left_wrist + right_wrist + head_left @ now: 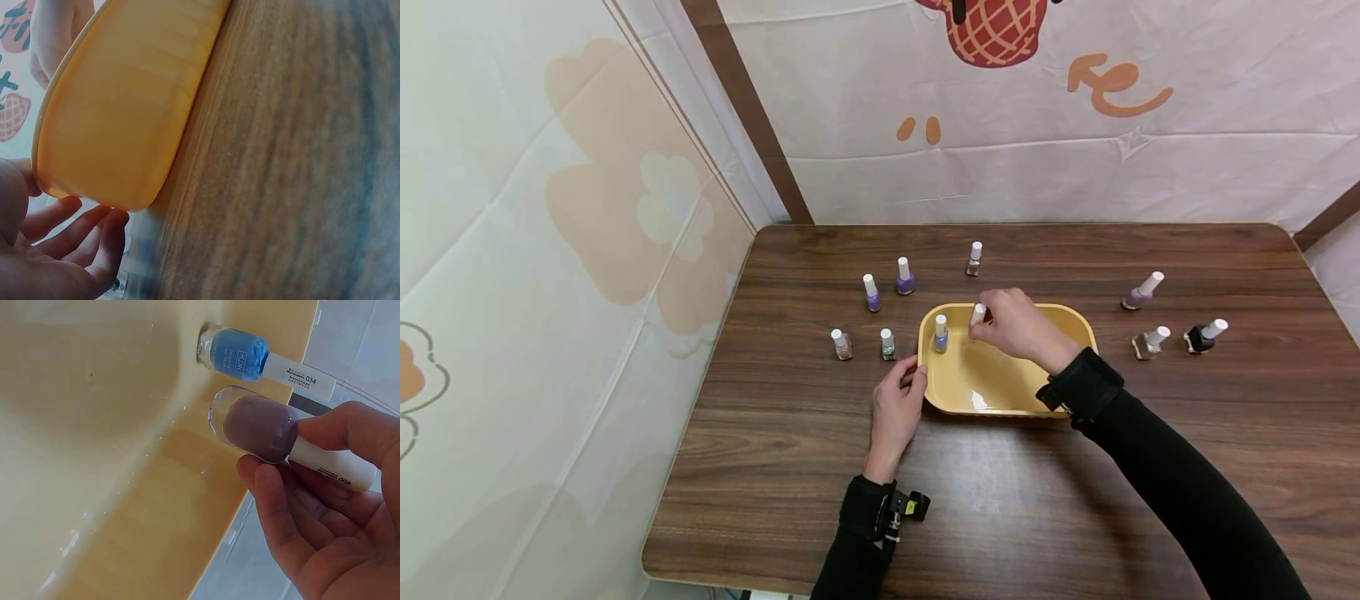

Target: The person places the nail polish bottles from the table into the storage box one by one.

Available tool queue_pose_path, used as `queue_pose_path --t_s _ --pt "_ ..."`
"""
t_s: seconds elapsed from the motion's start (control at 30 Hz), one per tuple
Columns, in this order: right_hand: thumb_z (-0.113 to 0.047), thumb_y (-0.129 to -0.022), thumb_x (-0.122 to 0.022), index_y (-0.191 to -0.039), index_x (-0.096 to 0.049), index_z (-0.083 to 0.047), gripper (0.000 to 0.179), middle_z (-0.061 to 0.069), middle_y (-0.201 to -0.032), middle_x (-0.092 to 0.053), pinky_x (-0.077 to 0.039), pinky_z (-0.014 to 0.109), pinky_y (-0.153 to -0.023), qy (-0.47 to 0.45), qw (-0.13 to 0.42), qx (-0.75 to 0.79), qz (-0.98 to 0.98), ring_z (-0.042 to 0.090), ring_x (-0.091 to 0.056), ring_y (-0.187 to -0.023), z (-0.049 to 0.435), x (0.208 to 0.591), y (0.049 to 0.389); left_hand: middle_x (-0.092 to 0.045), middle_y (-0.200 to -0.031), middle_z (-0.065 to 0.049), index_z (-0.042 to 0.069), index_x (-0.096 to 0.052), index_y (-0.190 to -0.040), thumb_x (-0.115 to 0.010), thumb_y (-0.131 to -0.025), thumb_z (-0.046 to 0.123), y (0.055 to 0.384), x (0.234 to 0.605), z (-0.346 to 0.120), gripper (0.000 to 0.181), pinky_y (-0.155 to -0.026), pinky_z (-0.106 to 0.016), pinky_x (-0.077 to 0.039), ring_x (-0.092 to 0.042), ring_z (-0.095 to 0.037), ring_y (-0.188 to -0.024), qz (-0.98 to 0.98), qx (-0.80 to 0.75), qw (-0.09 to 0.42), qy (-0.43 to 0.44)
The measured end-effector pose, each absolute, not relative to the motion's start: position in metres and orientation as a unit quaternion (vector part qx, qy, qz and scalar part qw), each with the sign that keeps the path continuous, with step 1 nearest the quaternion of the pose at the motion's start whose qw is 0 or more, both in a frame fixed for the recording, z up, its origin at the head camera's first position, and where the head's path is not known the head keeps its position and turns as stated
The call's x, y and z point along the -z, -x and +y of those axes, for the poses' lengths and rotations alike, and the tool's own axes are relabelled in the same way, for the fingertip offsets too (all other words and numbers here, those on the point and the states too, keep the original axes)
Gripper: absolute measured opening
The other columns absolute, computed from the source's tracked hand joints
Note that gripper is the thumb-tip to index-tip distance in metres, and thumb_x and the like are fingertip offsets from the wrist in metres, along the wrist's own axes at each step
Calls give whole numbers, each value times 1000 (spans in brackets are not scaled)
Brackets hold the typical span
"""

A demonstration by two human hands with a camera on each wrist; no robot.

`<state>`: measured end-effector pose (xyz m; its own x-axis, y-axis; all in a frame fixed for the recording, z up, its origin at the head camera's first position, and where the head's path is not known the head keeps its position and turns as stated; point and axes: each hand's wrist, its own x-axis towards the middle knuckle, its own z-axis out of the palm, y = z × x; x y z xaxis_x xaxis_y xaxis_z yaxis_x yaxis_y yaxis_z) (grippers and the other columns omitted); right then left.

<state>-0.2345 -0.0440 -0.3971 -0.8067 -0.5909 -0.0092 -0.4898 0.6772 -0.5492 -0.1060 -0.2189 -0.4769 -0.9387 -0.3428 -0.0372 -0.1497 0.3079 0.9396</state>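
Observation:
My right hand (1017, 327) pinches a mauve nail polish bottle (259, 427) by its white cap and neck, above the inside of a yellow tray (1000, 404). Close beside it, a blue nail polish bottle (240, 354) with a white cap stands in the tray's left end (941, 333). At the tray's front left corner is my left hand (898, 410). Its thumb is at the rim and its fingertips (115, 215) are against the outer wall, holding the tray.
Left of the tray stand two purple polish bottles (905, 277), a pinkish bottle (842, 345) and a glittery bottle (887, 345). A small bottle (973, 260) is behind it. On the right are a lilac bottle (1141, 292), a beige bottle (1150, 343) and a black bottle (1204, 337), all tilted in view.

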Motion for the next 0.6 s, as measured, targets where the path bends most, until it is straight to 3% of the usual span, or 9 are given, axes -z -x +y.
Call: queue_pose_path --t_s 0.6 --pt "-13 -81 -69 -80 -66 -8 6 4 -75 -63 -45 29 -62 304 103 273 907 15 -55 -66 -45 400 235 -71 -106 -10 7 -67 -118 -58 -97 22 106 477 -219 28 -80 -28 -57 -69 -18 -96 -805 567 85 -154"
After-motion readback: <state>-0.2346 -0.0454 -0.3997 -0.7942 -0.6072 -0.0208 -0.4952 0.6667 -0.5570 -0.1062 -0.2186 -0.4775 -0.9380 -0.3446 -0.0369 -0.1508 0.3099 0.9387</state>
